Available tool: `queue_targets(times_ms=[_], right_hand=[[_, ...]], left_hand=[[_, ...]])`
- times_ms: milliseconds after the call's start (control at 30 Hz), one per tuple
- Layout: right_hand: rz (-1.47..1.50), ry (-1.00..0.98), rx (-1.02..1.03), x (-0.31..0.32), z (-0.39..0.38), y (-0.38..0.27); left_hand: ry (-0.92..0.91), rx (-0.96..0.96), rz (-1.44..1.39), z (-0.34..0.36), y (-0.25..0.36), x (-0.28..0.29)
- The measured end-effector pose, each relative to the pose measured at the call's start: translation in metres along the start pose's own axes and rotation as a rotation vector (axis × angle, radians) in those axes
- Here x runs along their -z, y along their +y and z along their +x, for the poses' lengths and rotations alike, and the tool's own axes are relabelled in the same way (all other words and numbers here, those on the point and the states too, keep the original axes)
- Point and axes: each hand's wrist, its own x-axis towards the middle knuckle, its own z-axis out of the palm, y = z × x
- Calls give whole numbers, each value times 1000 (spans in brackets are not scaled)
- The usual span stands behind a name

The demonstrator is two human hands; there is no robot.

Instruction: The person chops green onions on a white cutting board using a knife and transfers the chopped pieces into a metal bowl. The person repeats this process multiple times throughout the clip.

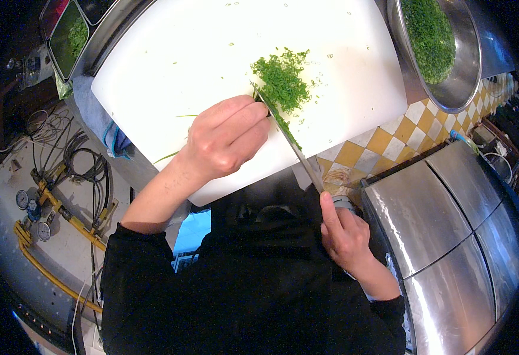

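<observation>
On the white cutting board, my left hand is closed over a bunch of thin green stalks, mostly hidden beneath it, with a few ends sticking out. Its curled fingers sit against the blade of a long knife. My right hand grips the knife's handle below the board's front edge, index finger extended along it. A pile of finely chopped greens lies just beyond the blade, with more pieces strung along it and scattered over the board.
A steel bowl of chopped greens stands right; containers with greens sit upper left. A blue cloth lies beside the board. Gauges, yellow pipes and cables are lower left; steel lids are lower right, near yellow-and-white floor tiles.
</observation>
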Motion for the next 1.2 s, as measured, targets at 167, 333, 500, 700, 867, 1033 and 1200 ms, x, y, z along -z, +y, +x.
queue_targets(times_ms=[167,333,500,700,867,1033,1200], right_hand=[[-50,40,15,-15,25,7],[82,57,9,-12,46,16],[195,142,-56,-3,45,31],[19,144,-49,22,29,16],[-221,315,-111,75,17,37],[-420,502,-173,123,28,93],[-489,529,-150,148,28,127]], left_hand=[[12,-7,-10,-1,0,-2],[-38,22,35,-4,0,12],[-24,215,175,-8,-14,40],[127,275,241,14,6,69],[292,232,131,62,23,62],[142,21,-17,152,59,-18],[-194,-56,128,209,80,-105]])
